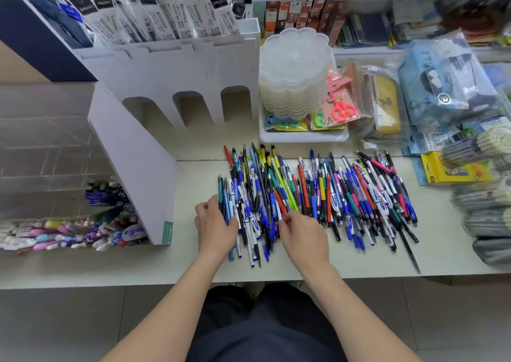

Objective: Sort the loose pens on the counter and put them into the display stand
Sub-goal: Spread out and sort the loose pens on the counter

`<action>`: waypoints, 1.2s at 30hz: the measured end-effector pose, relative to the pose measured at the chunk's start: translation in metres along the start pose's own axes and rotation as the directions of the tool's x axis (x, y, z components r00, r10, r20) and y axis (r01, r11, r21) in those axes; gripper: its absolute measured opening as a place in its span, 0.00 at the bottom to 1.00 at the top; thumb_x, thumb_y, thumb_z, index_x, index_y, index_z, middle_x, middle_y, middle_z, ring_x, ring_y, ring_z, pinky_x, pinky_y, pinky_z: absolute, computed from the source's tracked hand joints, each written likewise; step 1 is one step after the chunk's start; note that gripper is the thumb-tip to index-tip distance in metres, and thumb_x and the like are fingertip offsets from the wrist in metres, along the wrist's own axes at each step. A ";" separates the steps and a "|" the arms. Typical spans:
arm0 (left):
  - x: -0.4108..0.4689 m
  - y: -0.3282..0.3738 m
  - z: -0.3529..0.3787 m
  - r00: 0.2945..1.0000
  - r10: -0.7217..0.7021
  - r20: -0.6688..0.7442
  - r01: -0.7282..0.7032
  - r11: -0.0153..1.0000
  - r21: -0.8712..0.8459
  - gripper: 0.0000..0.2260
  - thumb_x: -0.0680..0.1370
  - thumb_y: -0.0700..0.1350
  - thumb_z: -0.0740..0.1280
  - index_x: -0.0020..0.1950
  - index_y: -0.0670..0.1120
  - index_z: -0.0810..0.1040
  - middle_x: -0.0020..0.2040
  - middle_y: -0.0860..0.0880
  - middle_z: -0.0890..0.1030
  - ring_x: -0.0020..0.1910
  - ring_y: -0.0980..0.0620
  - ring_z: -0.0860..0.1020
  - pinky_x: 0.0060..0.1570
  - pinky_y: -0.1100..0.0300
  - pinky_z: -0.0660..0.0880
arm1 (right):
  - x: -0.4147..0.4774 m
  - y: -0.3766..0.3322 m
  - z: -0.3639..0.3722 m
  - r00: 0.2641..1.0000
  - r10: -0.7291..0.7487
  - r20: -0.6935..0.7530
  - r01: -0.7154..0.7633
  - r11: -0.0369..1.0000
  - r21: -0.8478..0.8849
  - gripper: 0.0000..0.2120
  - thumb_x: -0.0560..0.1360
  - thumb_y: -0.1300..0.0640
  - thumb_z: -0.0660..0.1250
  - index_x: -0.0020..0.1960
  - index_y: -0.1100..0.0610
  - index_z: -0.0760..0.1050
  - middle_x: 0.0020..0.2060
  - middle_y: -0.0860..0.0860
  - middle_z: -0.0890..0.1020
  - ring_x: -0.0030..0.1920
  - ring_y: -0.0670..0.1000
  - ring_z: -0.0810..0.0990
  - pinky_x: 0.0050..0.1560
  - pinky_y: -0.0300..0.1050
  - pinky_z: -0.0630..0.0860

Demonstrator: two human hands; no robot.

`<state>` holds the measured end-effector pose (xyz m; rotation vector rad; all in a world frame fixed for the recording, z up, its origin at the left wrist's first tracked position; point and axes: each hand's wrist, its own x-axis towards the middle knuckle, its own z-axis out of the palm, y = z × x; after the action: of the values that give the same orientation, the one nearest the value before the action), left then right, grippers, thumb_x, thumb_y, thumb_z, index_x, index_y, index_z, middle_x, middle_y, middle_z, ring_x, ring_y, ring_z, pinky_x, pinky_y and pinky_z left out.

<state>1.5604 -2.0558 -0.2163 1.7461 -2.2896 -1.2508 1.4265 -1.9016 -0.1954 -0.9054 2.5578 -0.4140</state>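
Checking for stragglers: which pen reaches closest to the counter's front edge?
The long thin black pen at the far right: it lies slanted, its tip running well past every other pen's.

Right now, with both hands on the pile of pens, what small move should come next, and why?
Probably gather a few matching blue-and-white plastic pens between the left hand and right hand and lift them out: both hands touch that near-left part of the mixed pile, and the white display stand stands just left.
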 end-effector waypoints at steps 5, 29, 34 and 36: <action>-0.011 -0.007 0.004 0.994 -0.097 0.058 0.096 0.995 0.023 0.41 0.74 0.51 0.76 0.81 0.41 0.59 0.71 0.43 0.64 0.69 0.40 0.71 0.68 0.48 0.72 | -0.017 -0.016 0.015 0.933 0.046 0.357 -0.007 0.994 -0.110 0.20 0.76 0.39 0.74 0.39 0.55 0.79 0.33 0.50 0.81 0.35 0.52 0.80 0.38 0.46 0.80; 0.016 -0.010 -0.011 0.984 0.101 0.148 -0.112 0.991 0.068 0.19 0.76 0.38 0.67 0.66 0.51 0.72 0.54 0.53 0.68 0.60 0.46 0.67 0.62 0.52 0.67 | -0.008 -0.028 0.051 0.929 -0.352 0.114 0.369 0.906 -0.206 0.27 0.68 0.48 0.84 0.39 0.51 0.64 0.27 0.45 0.68 0.23 0.49 0.65 0.24 0.39 0.49; 0.019 -0.011 -0.016 0.974 0.073 0.215 -0.094 0.992 0.088 0.28 0.69 0.51 0.70 0.68 0.55 0.67 0.59 0.50 0.68 0.60 0.44 0.71 0.62 0.46 0.75 | 0.007 -0.029 0.047 0.893 -0.417 0.168 0.447 0.867 -0.221 0.30 0.62 0.44 0.86 0.38 0.52 0.64 0.24 0.46 0.67 0.22 0.51 0.64 0.26 0.39 0.47; 0.018 -0.011 -0.018 0.965 0.038 0.259 -0.063 0.994 0.087 0.38 0.63 0.55 0.74 0.70 0.55 0.63 0.59 0.50 0.64 0.58 0.43 0.74 0.62 0.44 0.78 | 0.007 -0.026 0.045 0.826 -0.498 0.266 0.557 0.793 -0.246 0.23 0.68 0.41 0.82 0.43 0.52 0.70 0.30 0.48 0.73 0.28 0.53 0.69 0.27 0.43 0.53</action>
<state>1.5706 -2.0815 -0.2182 1.6248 -2.5537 -1.4612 1.4562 -1.9314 -0.2268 -1.7124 2.1918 -0.0544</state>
